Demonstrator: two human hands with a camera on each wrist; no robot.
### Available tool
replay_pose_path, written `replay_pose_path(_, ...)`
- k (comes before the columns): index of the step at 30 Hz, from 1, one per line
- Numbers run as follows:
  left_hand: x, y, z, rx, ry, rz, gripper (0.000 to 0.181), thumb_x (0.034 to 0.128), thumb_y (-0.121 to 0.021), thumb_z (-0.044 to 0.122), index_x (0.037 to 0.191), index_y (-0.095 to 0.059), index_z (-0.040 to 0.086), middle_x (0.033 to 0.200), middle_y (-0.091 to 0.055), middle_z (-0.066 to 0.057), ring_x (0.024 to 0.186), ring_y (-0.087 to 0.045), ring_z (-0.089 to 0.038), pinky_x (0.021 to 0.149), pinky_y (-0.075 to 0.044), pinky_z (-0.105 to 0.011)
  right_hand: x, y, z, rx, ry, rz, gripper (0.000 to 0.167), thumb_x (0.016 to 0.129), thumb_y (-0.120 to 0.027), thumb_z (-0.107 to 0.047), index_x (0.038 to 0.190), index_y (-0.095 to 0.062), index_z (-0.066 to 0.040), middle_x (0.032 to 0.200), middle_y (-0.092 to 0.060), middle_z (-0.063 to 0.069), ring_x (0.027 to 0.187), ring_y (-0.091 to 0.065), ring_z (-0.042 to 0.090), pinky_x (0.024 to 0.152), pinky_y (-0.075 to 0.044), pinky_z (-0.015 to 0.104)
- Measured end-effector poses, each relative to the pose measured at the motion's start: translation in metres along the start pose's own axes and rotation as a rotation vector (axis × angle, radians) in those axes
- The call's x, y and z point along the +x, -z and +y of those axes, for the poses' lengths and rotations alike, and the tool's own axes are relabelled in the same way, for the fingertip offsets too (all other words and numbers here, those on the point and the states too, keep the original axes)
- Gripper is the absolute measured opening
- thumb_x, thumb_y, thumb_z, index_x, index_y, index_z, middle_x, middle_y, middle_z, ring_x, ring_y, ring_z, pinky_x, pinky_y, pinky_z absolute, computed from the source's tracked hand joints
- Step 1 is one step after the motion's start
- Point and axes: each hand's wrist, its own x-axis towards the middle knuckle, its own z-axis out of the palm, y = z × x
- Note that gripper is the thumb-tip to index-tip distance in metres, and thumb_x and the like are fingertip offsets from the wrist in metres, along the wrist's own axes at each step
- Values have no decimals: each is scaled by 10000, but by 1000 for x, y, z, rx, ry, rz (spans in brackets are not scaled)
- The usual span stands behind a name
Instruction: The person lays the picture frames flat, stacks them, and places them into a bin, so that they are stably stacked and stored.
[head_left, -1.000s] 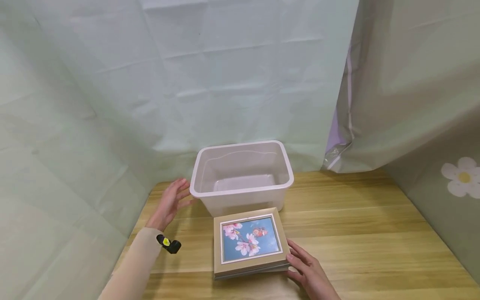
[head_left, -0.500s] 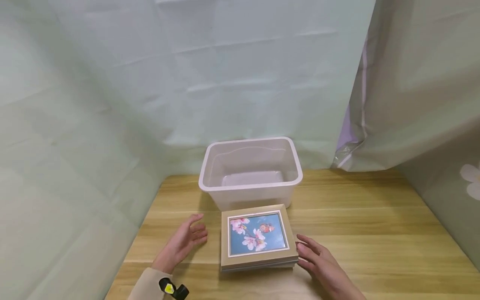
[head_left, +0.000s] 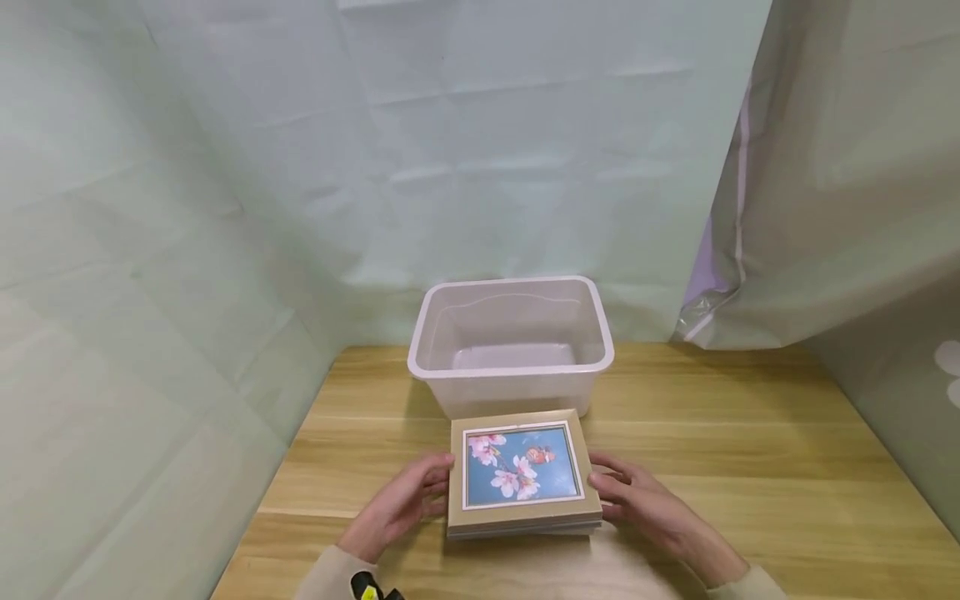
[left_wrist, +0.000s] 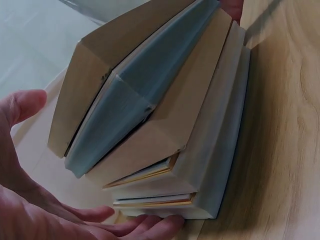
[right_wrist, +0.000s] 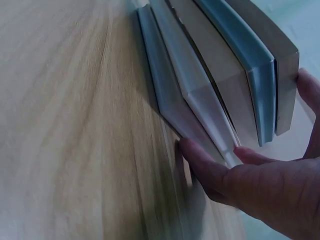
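A stack of several picture frames lies on the wooden table in the head view. The top picture frame (head_left: 459, 492) has a gold border and a picture of pink blossoms on blue. Beige, blue and whitish edges of the stack (left_wrist: 165, 120) show in the left wrist view. My left hand (head_left: 408, 502) is at the stack's left side, its fingertips by the lowest frames and the thumb apart from them. On the other side my right hand (head_left: 651, 507) has its thumb at the top frame's edge and its fingertips (right_wrist: 192, 150) against the lower frames.
Just behind the stack stands a whitish plastic bin (head_left: 517, 385) with nothing visible inside. A pale cloth (head_left: 487, 167) hangs behind the table (head_left: 735, 467) and along its sides.
My left hand has come from beside the bin down to the stack's left side. The right hand stays at the right side, its thumb now at the upper edge.
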Motion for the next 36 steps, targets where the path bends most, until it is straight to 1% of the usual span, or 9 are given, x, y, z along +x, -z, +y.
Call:
replay_pose_path(4, 1, -5, -2, 5, -8, 41, 528, 1054, -610, 391, 1374, -558, -25, 1265, -677, -110, 1187, -627, -224, 1053, -582, -428, 1, 1, 0, -13, 4, -29, 855, 1136, -569, -332, 1702, -84, 87, 1537, -552, 253, 1253, -701, 220, 1073, -591, 360)
replay_pose_path(8, 3, -8, -5, -23, -13, 70, 541, 1061, -625, 380, 1385, -545, -45, 1223, -686, -91, 1132, -639, -201, 1016, -599, -392, 0, 1, -1, -12, -8, -11, 847, 1138, -558, -361, 1710, -89, 51, 1513, -588, 224, 1254, -701, 231, 1069, -587, 381)
replay_pose_path(13, 5, -10, -8, -36, -27, 82, 605, 1071, -606, 412, 1425, -511, -69, 1299, -691, -145, 1164, -650, -217, 1025, -596, -419, -1, 2, 0, 10, -21, 36, 872, 1136, -570, -355, 1713, -63, 56, 1540, -554, 277, 1260, -687, 208, 1108, -589, 396)
replay_pose_path(16, 7, -12, -8, -39, -33, 90, 622, 1059, -623, 428, 1424, -511, -63, 1289, -699, -141, 1161, -647, -224, 1011, -591, -418, -2, 4, 1, 9, -27, 55, 877, 1138, -563, -363, 1712, -56, 65, 1598, -501, 325, 1289, -675, 204, 1138, -579, 419)
replay_pose_path(19, 8, -14, -9, -40, -34, 90, 656, 1054, -628, 434, 1441, -489, -77, 1274, -710, -155, 1149, -650, -229, 994, -586, -403, -3, 6, 4, 3, -29, 57, 864, 1148, -539, -370, 1712, -54, 69, 1616, -509, 312, 1317, -667, 204, 1156, -564, 433)
replay_pose_path(25, 9, -18, -12, -64, -27, 24, 789, 1075, -546, 452, 1531, -361, -165, 1346, -683, -320, 1155, -707, -271, 1022, -628, -433, -3, 6, 9, -5, -13, 45, 849, 1159, -501, -389, 1711, -55, 77, 1616, -553, 248, 1347, -648, 180, 1174, -534, 426)
replay_pose_path(28, 8, -19, -14, -69, -27, -1, 779, 1083, -528, 449, 1537, -354, -160, 1293, -736, -252, 1112, -738, -253, 1002, -646, -446, -1, 4, 10, -12, -7, 33, 856, 1161, -487, -402, 1708, -45, 87, 1632, -533, 256, 1358, -634, 171, 1167, -531, 402)
replay_pose_path(32, 7, -21, -16, -80, -22, 3, 665, 1067, -552, 421, 1473, -453, -97, 1160, -797, -103, 1047, -759, -210, 958, -661, -437, 0, 1, 11, -7, -4, 36, 853, 1162, -482, -403, 1704, -52, 96, 1628, -524, 267, 1346, -638, 171, 1134, -546, 371)
replay_pose_path(36, 7, -23, -17, -76, 7, 37, 646, 1034, -570, 452, 1400, -546, -80, 1152, -785, -105, 1027, -749, -210, 929, -656, -400, -1, -4, 9, -4, -1, 56, 847, 1161, -479, -414, 1703, -76, 96, 1638, -489, 310, 1351, -640, 186, 1118, -561, 358)
